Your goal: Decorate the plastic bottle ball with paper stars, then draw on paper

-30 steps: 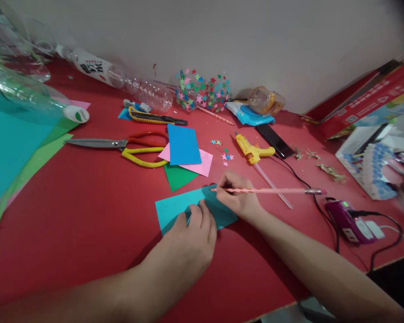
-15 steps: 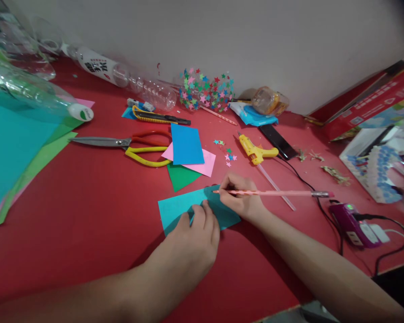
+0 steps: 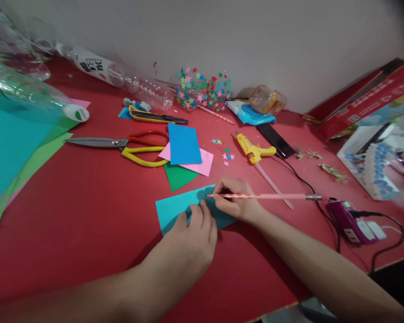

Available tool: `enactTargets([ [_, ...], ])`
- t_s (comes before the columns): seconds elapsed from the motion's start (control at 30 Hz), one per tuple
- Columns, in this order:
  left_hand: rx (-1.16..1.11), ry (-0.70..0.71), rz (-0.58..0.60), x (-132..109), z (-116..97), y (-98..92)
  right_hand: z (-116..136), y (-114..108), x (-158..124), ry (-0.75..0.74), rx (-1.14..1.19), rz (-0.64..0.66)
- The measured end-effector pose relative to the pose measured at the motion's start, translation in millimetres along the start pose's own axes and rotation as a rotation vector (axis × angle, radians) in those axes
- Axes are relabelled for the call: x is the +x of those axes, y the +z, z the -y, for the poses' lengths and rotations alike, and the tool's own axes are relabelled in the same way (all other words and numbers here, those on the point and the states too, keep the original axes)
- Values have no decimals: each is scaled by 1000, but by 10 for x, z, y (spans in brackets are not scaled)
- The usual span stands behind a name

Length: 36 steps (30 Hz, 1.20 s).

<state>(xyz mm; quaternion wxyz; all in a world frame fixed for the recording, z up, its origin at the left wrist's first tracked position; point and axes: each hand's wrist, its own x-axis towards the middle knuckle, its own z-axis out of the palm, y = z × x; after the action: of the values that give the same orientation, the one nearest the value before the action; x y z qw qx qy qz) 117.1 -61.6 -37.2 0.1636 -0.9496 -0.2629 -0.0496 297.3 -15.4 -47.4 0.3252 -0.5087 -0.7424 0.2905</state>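
A pink pencil (image 3: 269, 196) with a metal band and eraser end is pinched in my right hand (image 3: 237, 197). Its tip meets, or nearly meets, a turquoise sheet of paper (image 3: 170, 207) near the sheet's far edge. My left hand (image 3: 191, 237) rests on that sheet with bent fingertips pressing it to the table. Both hands hide part of the paper. Just beyond it lie small overlapping papers: a blue one (image 3: 185, 144) on top, a pink one (image 3: 205, 162) and a green one (image 3: 179, 177).
Scissors (image 3: 111, 142) and a yellow box cutter (image 3: 158, 117) lie left of centre. To the right are a yellow glue gun (image 3: 254, 149), a phone (image 3: 276, 140) and a purple power adapter (image 3: 350, 224) with cords. Plastic bottles (image 3: 138, 87) and a star-covered container (image 3: 204, 89) line the wall.
The pencil tip and my right hand have shifted slightly left along the paper. My left hand stays on the sheet. The whole view has drifted a little.
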Motion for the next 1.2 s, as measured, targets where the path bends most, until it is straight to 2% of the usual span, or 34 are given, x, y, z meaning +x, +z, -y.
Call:
enactTargets([
  [0.23, 8, 6, 7, -2, -5, -1, -15, -4, 5, 6, 42, 30],
  [0.4, -15, -4, 25, -4, 43, -40, -10, -43, 40, 198, 322, -52],
  [0.47, -40, 7, 52, 5, 69, -57, -2, -49, 60, 233, 395, -89],
  [0.63, -70, 17, 32, 19, 79, -68, 24, -59, 84, 163, 298, -148],
  [0.83, -61, -7, 27, 6, 38, -39, 34, -92, 98, 146, 250, -27],
  [1.03, -30, 19, 43, 3, 30, -35, -17, -61, 71, 93, 207, -7],
  [1.2, -10, 37, 60, 2, 28, -26, -26, -58, 65, 111, 205, -13],
])
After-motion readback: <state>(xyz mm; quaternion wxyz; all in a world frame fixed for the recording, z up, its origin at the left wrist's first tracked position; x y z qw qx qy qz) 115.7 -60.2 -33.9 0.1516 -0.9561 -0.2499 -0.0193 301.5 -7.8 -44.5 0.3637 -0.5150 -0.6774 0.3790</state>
